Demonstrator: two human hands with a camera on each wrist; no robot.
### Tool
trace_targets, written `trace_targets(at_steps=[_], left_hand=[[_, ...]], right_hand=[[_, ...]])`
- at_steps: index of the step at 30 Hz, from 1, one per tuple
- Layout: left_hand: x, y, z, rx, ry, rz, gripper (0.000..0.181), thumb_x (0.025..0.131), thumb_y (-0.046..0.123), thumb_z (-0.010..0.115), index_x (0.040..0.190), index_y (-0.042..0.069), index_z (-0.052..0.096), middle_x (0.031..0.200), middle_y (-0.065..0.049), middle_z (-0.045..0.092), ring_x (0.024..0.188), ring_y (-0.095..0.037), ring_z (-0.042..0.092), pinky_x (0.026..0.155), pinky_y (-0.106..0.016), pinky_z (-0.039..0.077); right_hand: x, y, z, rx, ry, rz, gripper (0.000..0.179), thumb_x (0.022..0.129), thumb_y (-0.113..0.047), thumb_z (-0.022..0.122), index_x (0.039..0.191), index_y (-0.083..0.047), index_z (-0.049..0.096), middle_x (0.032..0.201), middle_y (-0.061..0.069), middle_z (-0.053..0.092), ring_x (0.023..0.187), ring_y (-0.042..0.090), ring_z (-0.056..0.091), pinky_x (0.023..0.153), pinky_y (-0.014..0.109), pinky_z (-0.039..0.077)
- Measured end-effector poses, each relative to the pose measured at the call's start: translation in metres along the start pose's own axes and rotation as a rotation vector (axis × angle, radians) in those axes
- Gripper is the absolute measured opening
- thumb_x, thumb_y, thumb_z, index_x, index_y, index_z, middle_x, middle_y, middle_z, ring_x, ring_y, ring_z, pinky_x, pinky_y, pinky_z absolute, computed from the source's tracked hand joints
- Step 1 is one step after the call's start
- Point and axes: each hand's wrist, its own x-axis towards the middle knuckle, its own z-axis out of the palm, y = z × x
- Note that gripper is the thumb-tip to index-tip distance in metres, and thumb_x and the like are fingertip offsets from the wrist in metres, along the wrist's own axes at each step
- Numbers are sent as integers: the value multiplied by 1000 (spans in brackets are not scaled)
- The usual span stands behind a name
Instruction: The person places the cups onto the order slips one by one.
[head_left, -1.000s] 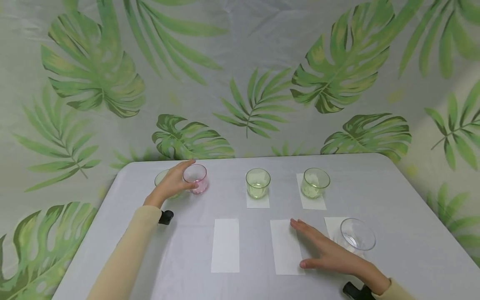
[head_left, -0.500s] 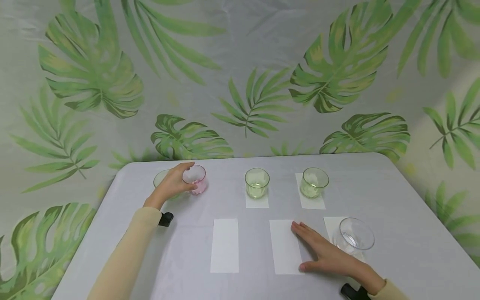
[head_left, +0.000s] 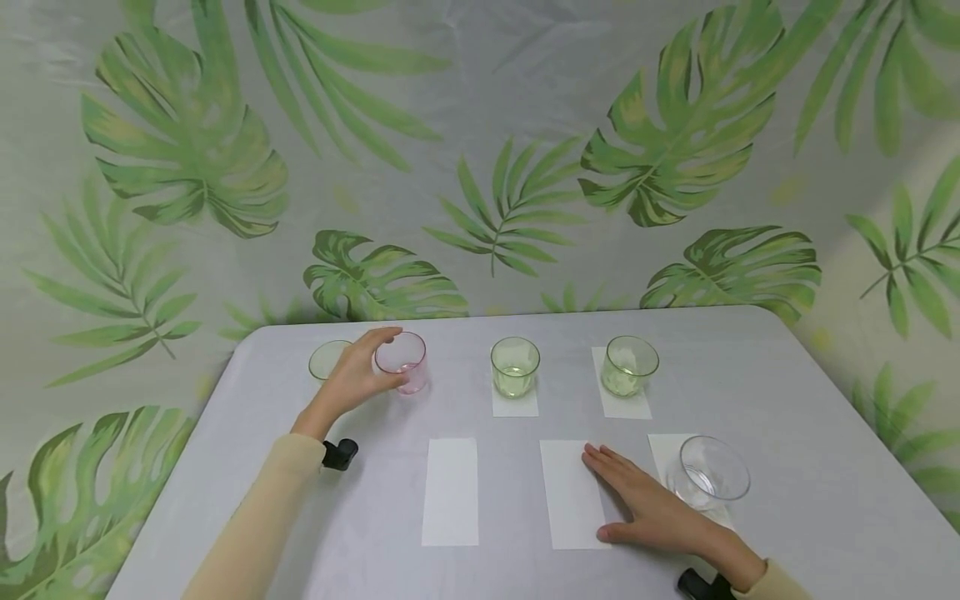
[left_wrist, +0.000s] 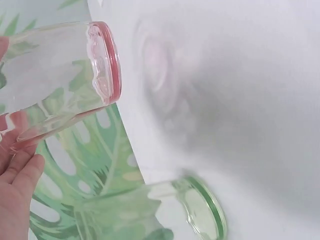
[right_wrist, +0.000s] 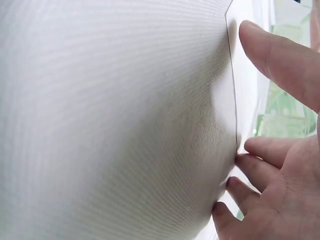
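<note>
My left hand point(head_left: 347, 385) grips a pink-tinted glass point(head_left: 411, 367) at the table's back left, thumb and fingers curled round its side. In the left wrist view, the thick pink base point(left_wrist: 111, 62) hangs off the white cloth, with a blurred shadow beside it. A green glass point(head_left: 324, 360) stands just left, partly hidden by that hand. My right hand point(head_left: 660, 512) lies open at the front right, fingers spread. Its fingertips point(right_wrist: 227, 210) touch down at the right edge of a white paper rectangle point(head_left: 564, 496). Close behind that hand stands a clear glass point(head_left: 716, 471).
Two green glasses point(head_left: 515, 371) stand along the back on white paper strips, the right-hand one point(head_left: 632, 371) nearer the corner. Another paper strip point(head_left: 450, 492) lies front centre, and one point(head_left: 666, 448) sits under the clear glass. A leaf-patterned curtain point(head_left: 525, 125) hangs behind the table.
My left hand has moved slightly right with the pink glass, away from the left green glass, which now shows more. My right hand has barely moved.
</note>
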Motion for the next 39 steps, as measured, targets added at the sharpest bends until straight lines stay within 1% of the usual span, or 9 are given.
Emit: trace_targets(at_steps=[6,11,14,19,28,31,33,36,39], left_hand=[[-5,14,6,-63,-4,17,70,74,14,83,136,2,50,131,-15,53,117,-33,50,98,-49,41],[-9,23,13,-120,-7,56,71,73,13,84,135,1,50,132,-15,53,115,-34,53,99,-45,43],[-12,28,18,-139,-16,78,72,73,13,84,135,1,50,132,-16,53,115,-32,54,100,-43,44],[-15,37,26,-151,-30,110,72,72,12,85,135,2,51,132,-12,54,114,-29,55,99,-42,44],[-20,51,41,-186,-74,152,73,72,13,85,135,3,50,132,-10,54,113,-29,55,97,-42,45],[-21,55,47,-197,-84,179,73,72,13,85,135,2,50,132,-10,53,111,-30,56,96,-41,46],[-22,58,52,-203,-91,198,72,72,13,85,135,3,51,132,-9,53,111,-29,57,96,-40,46],[-22,63,59,-215,-110,230,72,72,13,85,135,3,51,133,-10,53,112,-29,57,95,-40,47],[-22,68,66,-222,-131,248,72,72,14,85,135,2,51,134,-9,53,112,-28,56,95,-40,47]], right_hand=[[0,0,0,-33,14,-11,88,82,-46,71,145,4,34,148,21,35,134,40,29,104,4,0],[1,1,0,-68,7,-27,88,81,-47,71,144,4,36,147,21,35,135,37,29,103,4,-1],[1,1,0,-74,10,-35,88,81,-48,70,144,4,37,148,19,36,136,35,28,103,4,-1],[1,1,0,-74,7,-38,87,82,-48,70,144,4,37,148,19,35,137,33,27,102,4,-1],[0,1,1,-82,-1,-15,88,82,-50,69,145,0,36,149,16,34,136,34,27,103,5,1],[0,2,1,-94,1,-13,88,81,-51,69,145,0,36,150,14,35,135,34,28,105,7,4],[0,2,1,-98,0,-12,88,81,-51,69,146,-1,36,150,14,35,135,34,28,107,11,9],[0,2,1,-104,-5,-6,88,81,-52,69,146,-1,36,150,13,35,135,34,29,109,24,21],[0,2,1,-114,-2,-9,88,81,-52,69,145,-1,37,150,13,35,135,34,29,105,36,31]])
